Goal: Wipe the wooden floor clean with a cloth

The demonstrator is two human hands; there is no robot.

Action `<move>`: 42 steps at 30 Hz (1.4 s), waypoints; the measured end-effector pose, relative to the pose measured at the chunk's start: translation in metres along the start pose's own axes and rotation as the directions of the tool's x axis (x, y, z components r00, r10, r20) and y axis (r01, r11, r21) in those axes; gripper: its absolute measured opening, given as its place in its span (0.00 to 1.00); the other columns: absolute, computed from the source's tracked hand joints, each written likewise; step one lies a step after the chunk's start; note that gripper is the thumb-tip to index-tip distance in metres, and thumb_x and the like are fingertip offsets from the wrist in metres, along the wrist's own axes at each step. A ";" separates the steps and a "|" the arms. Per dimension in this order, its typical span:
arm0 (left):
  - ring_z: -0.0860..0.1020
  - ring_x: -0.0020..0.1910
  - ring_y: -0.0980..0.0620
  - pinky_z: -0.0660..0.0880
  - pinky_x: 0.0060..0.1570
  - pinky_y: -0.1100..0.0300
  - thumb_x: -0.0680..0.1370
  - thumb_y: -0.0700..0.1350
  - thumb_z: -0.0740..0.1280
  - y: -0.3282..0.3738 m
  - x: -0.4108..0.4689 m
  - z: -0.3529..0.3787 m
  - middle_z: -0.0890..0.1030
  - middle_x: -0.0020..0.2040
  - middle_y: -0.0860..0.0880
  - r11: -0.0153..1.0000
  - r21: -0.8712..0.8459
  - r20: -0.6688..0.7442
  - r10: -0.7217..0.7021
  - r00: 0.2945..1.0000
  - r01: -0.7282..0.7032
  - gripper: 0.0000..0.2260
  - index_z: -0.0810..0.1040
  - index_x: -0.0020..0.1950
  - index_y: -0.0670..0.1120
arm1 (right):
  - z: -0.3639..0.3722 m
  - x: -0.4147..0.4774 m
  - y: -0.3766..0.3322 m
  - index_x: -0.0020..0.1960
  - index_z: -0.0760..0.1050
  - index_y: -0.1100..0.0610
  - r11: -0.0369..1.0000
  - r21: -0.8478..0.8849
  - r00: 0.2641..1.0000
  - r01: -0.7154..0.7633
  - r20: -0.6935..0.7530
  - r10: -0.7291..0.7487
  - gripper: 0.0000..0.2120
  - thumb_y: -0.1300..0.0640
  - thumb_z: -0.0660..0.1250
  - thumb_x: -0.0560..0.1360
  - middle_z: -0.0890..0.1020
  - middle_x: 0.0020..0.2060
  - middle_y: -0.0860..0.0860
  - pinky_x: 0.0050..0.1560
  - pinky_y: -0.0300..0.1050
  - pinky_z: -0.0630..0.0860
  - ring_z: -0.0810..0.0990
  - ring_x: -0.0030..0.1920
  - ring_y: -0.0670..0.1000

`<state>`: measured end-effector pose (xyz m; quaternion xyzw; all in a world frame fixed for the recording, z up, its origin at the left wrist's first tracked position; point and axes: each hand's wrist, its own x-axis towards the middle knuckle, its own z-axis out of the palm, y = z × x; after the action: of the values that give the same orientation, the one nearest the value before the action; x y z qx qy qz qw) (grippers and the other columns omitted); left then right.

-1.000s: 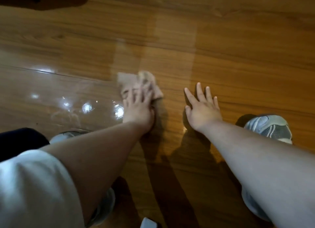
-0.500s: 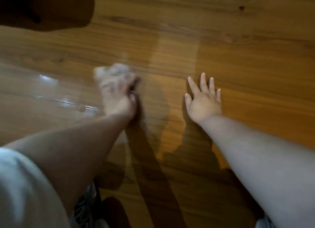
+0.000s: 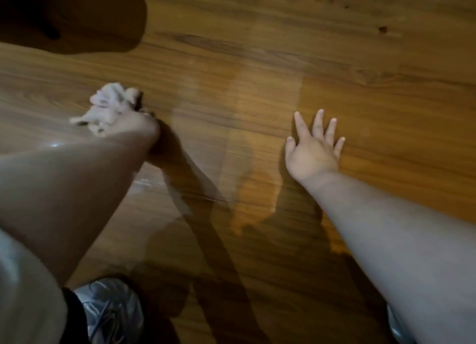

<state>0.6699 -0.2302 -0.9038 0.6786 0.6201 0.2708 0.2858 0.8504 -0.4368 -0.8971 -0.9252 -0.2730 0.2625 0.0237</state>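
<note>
The left arm reaches forward from the lower left, its bare forearm foreshortened. At its end the left hand (image 3: 137, 124) holds a bunched cloth (image 3: 108, 109), the fingers blurred and lost among the folds. The right arm stretches straight out from the lower right, and the right hand (image 3: 313, 150) lies palm down, fingers straight and spread.

sleeve (image 3: 23, 292): pale, short, 8 o'clock | left forearm (image 3: 64, 189), right forearm (image 3: 399, 240): bare | garment edge (image 3: 74, 315): black, 7 o'clock | trainer (image 3: 113, 310): silver-grey, glossy, 7 o'clock | second trainer (image 3: 398, 328): grey sliver, 5 o'clock
</note>
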 end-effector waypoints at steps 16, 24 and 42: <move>0.53 0.76 0.40 0.53 0.73 0.44 0.79 0.51 0.57 -0.029 0.066 -0.013 0.53 0.78 0.43 0.774 0.631 0.287 -0.170 0.943 -0.052 0.26 0.55 0.77 0.53 | -0.001 0.019 -0.035 0.78 0.46 0.41 0.997 0.010 0.996 0.073 -0.044 -0.072 0.26 0.45 0.49 0.82 0.41 0.78 0.49 0.75 0.58 0.39 0.38 0.78 0.53; 0.51 0.76 0.41 0.47 0.74 0.48 0.78 0.54 0.56 0.026 -0.047 0.022 0.55 0.78 0.43 0.580 0.325 0.740 0.336 0.582 -0.747 0.28 0.55 0.78 0.52 | -0.002 0.018 -0.032 0.78 0.48 0.42 0.994 0.009 0.994 0.105 -0.039 -0.105 0.26 0.46 0.50 0.82 0.42 0.79 0.49 0.75 0.58 0.40 0.39 0.78 0.53; 0.49 0.75 0.34 0.40 0.71 0.44 0.79 0.52 0.58 -0.054 -0.085 -0.052 0.52 0.78 0.38 0.501 0.463 0.726 0.258 0.637 -0.731 0.29 0.53 0.78 0.48 | 0.025 -0.066 -0.039 0.78 0.48 0.42 0.998 0.064 0.993 -0.015 0.122 0.007 0.26 0.45 0.49 0.82 0.40 0.78 0.48 0.75 0.58 0.44 0.40 0.78 0.54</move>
<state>0.5880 -0.3088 -0.9085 0.9346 0.3199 -0.1409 0.0665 0.7719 -0.4402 -0.8798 -0.9078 -0.2600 0.3272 0.0356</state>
